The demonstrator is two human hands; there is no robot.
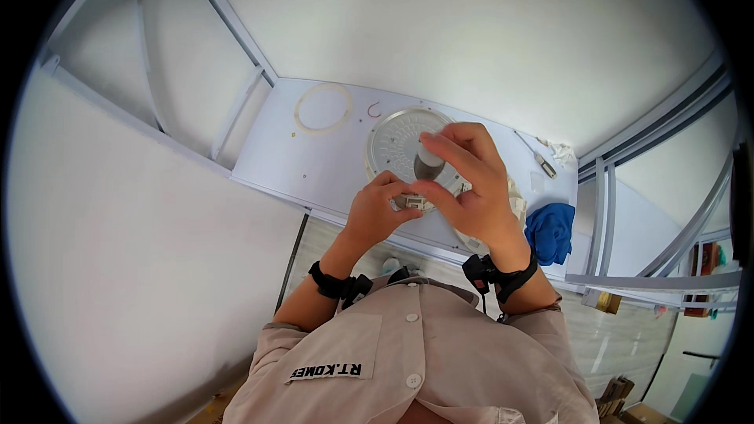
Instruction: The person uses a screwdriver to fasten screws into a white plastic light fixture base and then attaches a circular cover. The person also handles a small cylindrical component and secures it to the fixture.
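Beige shirt (428, 345) nearest cam. R hand (477, 188) part-curled, thumb + fingers pinching white/grey cyl (429, 163) above round metal disc (390, 135). L hand (375, 210) half-open round pale part (410, 202), near side; can't tell if gripped. Best: light even pinch, cyl steady.

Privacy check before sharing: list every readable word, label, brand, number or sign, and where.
Shirt pocket: dark block lettering; wording not copied here.
Cylinder in right hand: any marking too blurred.
Thin tool at table's right: any marking too small.
Round metal disc: no legible text.
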